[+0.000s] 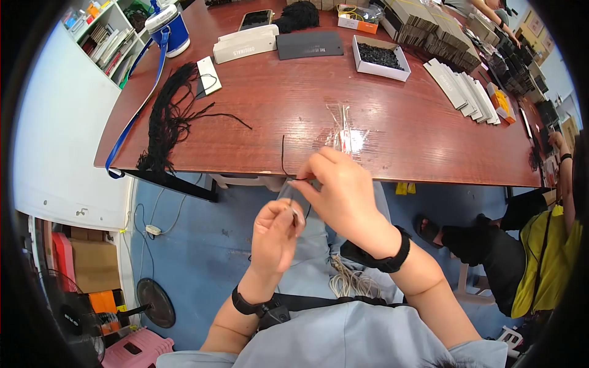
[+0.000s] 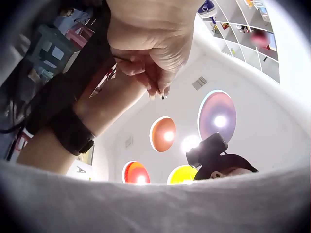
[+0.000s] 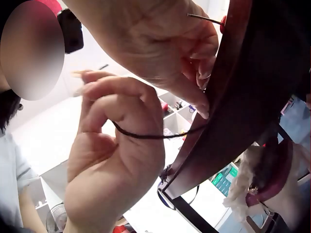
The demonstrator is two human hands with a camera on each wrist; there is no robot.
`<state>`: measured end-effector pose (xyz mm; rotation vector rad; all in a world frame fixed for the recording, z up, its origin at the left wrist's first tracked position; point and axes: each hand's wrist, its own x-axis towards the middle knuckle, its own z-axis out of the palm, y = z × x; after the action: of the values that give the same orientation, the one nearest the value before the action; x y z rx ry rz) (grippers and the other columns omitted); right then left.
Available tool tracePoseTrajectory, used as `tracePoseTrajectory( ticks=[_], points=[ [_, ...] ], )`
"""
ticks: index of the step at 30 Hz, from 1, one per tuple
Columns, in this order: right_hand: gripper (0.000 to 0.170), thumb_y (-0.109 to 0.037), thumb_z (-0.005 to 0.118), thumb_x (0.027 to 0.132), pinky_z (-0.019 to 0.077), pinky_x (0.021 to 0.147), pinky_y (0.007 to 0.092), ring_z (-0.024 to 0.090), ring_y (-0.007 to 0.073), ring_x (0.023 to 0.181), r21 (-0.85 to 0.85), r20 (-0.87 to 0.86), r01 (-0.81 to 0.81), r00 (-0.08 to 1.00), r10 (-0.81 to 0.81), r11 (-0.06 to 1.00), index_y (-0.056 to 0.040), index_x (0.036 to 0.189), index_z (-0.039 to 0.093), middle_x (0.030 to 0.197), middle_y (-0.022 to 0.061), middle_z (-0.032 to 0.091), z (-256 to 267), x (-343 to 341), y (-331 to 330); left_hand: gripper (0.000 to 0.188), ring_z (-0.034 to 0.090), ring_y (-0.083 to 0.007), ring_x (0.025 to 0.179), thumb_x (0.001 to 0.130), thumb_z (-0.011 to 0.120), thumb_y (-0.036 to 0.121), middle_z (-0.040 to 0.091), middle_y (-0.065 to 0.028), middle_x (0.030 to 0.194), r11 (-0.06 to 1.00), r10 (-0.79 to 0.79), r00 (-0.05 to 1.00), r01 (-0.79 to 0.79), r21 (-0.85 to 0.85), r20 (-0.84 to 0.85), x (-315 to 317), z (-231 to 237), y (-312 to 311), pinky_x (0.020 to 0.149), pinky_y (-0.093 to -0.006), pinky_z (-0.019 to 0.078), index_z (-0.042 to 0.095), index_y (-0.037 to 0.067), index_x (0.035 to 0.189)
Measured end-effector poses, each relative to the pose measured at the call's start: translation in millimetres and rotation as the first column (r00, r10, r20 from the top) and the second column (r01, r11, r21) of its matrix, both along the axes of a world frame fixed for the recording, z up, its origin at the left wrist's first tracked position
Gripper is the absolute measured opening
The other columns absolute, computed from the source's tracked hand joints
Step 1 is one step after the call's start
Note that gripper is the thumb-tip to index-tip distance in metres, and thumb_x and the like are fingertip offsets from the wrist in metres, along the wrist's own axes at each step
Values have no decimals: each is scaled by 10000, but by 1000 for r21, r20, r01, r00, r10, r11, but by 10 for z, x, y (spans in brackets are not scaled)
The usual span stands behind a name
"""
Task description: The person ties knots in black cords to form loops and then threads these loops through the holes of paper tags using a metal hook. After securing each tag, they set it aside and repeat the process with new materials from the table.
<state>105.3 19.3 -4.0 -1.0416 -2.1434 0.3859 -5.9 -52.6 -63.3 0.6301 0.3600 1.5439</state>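
Though close, right grip (image 1: 337, 184) beyond left grip (image 1: 276, 238).

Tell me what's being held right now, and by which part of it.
A black cord: the right hand pinches it partway along, leaving one end free; the left hand grips it too, but exactly where is hidden.

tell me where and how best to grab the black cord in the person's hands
Probably pinch the black cord near its free tip, coming from the person's left: in the head view that end curves up beside the right hand, clear of all fingers.
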Motion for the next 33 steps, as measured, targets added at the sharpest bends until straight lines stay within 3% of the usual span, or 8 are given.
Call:
tracePoseTrajectory(
  ticks=[2, 3, 9, 13, 24, 28, 29, 33],
  points=[
    [150, -83, 626, 595, 423, 517, 317, 510, 224, 638, -52, -33, 4, 999, -5, 999, -65, 643, 485, 641, 53, 463, 60, 85, -54, 47, 467, -150, 902, 806, 514, 99, 513, -71, 985, 965, 138, 990, -129, -229, 26, 57, 57, 24, 723, -257, 354, 529, 68, 837],
    [148, -80, 623, 596, 423, 510, 314, 512, 219, 641, -20, -6, 18, 1000, -18, 1000, -67, 643, 484, 646, 51, 464, 74, 126, -83, 59, 416, -120, 1001, 823, 486, 91, 476, -60, 1083, 978, 62, 997, -50, -202, 55, 24, 32, 34, 789, -282, 327, 535, 96, 856],
    [145, -68, 618, 598, 422, 486, 302, 510, 203, 631, -9, 16, -33, 999, 33, 999, -67, 641, 480, 658, 39, 463, -18, 305, -290, 85, 476, -127, 931, 828, 489, 117, 520, -87, 1057, 925, -2, 999, -13, -380, -39, 93, 215, 160, 772, -264, 362, 529, 61, 877],
    [151, -64, 620, 592, 416, 475, 295, 497, 195, 614, -31, -16, -43, 999, 43, 999, -66, 634, 476, 653, 34, 456, -76, 356, -369, 100, 501, -133, 885, 825, 496, 119, 559, -89, 974, 924, -5, 999, -14, -382, -50, 139, 118, 183, 755, -247, 371, 524, 44, 885],
    [155, -89, 637, 598, 414, 481, 288, 493, 193, 613, -60, -24, -99, 995, 97, 993, -67, 653, 493, 670, 34, 465, -132, 480, -457, 48, 489, -163, 831, 803, 507, 78, 548, -99, 866, 977, 25, 983, -63, -202, -183, 187, 212, 198, 764, -292, 383, 518, 32, 814],
    [209, -111, 666, 629, 384, 438, 228, 459, 114, 503, -307, -273, -185, 957, 99, 934, -50, 809, 580, 761, 28, 527, 113, 675, -399, 45, 522, -147, 815, 772, 525, -14, 560, -121, 877, 994, 73, 954, -94, -59, -290, 220, 282, 152, 745, -261, 405, 536, -5, 815],
    [228, -96, 666, 631, 325, 408, 197, 401, 66, 473, -302, -340, -164, 939, 55, 939, -46, 840, 590, 770, 29, 527, 119, 725, -363, 50, 526, -152, 809, 759, 530, -35, 561, -124, 870, 994, 107, 911, -110, 16, -399, 224, 320, 138, 732, -261, 414, 540, -13, 803],
    [299, -117, 688, 630, 276, 433, 167, 359, 33, 503, -426, -429, -173, 903, -30, 888, -49, 906, 597, 759, 4, 511, 143, 732, -328, 82, 529, -170, 823, 723, 547, -79, 571, -124, 848, 988, 123, 826, -49, 148, -550, 252, 349, 123, 720, -266, 425, 550, -30, 789]
  ],
)
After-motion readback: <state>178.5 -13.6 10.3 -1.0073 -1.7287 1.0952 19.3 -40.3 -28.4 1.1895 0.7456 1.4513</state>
